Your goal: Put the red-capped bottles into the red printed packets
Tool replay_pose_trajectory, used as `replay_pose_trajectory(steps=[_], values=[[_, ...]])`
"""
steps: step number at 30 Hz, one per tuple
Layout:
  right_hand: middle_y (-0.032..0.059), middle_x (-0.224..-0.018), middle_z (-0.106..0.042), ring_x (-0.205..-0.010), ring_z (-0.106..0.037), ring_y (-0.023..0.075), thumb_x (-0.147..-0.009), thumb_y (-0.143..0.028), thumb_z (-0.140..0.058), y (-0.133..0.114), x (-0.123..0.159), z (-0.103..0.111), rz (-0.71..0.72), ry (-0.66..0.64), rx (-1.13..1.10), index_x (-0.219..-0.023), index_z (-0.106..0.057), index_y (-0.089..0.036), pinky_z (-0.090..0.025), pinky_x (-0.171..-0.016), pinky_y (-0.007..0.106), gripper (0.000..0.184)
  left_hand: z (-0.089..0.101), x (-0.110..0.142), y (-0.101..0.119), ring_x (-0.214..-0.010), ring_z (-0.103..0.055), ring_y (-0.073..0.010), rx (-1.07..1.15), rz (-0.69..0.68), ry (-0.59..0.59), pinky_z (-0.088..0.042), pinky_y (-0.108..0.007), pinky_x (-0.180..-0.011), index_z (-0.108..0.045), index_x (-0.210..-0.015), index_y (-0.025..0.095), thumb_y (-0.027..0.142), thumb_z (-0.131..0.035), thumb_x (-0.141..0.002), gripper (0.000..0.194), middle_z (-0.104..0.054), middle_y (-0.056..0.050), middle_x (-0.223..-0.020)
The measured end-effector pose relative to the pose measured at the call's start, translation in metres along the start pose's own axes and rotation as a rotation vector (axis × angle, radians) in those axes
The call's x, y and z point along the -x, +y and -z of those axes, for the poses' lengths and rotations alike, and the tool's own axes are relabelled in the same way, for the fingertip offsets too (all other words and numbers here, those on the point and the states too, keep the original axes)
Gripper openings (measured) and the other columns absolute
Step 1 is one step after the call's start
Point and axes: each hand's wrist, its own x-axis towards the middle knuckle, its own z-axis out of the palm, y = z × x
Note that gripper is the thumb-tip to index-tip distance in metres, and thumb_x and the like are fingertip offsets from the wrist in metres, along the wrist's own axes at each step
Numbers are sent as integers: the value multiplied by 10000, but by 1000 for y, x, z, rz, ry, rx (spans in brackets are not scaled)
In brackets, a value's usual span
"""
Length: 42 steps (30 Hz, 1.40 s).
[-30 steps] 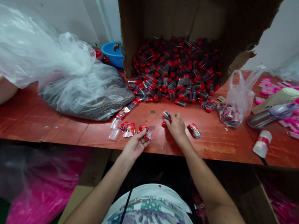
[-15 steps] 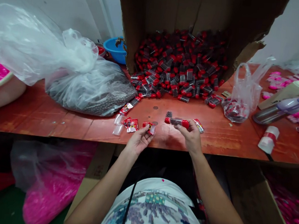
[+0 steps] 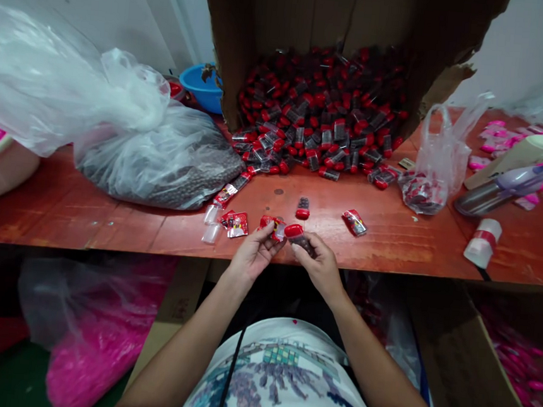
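My left hand (image 3: pixel 256 253) pinches a small red printed wrapper (image 3: pixel 272 227) just above the table's front edge. Close beside it, my right hand (image 3: pixel 318 259) is closed on a small clear bottle with a red cap (image 3: pixel 294 232) and dark contents, its cap end tilted towards the wrapper. Beyond the hands, another such bottle (image 3: pixel 303 209) is on the table, red end nearest me. To the right lies a bottle in a red printed wrapper (image 3: pixel 354 223). Left of my left hand are flat red wrappers (image 3: pixel 237 224) and short clear sleeves (image 3: pixel 210 232).
A torn cardboard box (image 3: pixel 222 53) spills a heap of red-capped bottles (image 3: pixel 317 119) onto the red table (image 3: pixel 405 247). On the left sits a plastic bag of dark beads (image 3: pixel 161 162). A knotted bag (image 3: pixel 424 191), a drinking bottle (image 3: pixel 501 189) and a roll (image 3: pixel 483 243) stand right.
My right hand has moved left and nearer, bringing its bottle from sideways beyond the hand to beside the wrapper. My left hand has stayed nearly in place.
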Motion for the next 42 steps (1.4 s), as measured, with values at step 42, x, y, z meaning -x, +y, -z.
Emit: replay_pose_trajectory(steps=[42], values=[[22,-1003,-659,-876,-629,153,-770,-298,-677,2,13,-13,-19,157,-81,-1097,-565,-230,-500,-765,270,352,-2,17,-5,-806,-648,-134,-390,-420,-252,-481,-261,-814,-624,-934,165,101,-822,-534,450,-706,-4,-879]])
